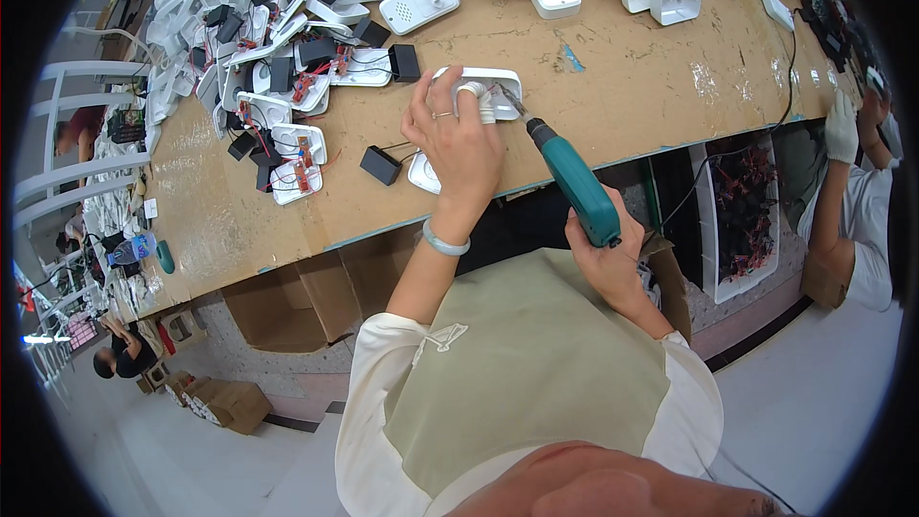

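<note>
My left hand, with white wrapping on a finger, grips and steadies a white plastic housing lying open side up on the table. My right hand is wrapped round a green electric screwdriver, which points forward and left. Its bit reaches into the housing beside my left fingertips; my fingers partly hide what lies inside. Just left of my left wrist sits a black box-shaped part with a thin wire. Another white shell is partly covered by my left hand.
Wired white shells with black boxes and red parts crowd the left of the brown tabletop. White housings pile up along the back. A black cable crosses the right side. Below are a cardboard box and a white bin. A co-worker's gloved hand is at right.
</note>
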Tool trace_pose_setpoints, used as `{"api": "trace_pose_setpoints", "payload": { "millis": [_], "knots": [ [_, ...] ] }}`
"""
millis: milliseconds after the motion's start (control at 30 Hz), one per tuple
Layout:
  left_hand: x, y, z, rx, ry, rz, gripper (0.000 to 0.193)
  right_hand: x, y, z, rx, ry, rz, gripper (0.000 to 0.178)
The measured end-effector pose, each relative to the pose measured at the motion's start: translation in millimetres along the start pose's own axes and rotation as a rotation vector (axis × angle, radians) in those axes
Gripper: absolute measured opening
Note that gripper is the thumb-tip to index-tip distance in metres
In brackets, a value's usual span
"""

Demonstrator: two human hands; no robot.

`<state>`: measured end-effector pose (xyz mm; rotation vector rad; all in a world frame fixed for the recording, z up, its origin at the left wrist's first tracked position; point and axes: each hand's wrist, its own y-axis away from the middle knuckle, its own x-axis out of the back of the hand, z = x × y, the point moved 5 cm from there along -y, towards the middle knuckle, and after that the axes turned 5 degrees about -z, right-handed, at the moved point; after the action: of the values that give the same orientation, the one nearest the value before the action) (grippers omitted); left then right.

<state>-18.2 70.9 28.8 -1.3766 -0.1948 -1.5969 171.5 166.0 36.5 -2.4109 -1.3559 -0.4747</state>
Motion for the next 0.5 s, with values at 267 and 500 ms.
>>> {"api": "trace_pose_setpoints", "payload": {
  "millis": [267, 500],
  "knots": [
    [1, -3, 0, 0.002, -0.017, -0.002, 0.017, 12, 21, 14, 0.013, -0.052, 0.075, 0.038],
    [1, -6, -11, -0.05, 0.067, 0.018, 0.029, 15, 16, 15, -0.107, -0.099, 0.13, 0.034]
  ]
}}
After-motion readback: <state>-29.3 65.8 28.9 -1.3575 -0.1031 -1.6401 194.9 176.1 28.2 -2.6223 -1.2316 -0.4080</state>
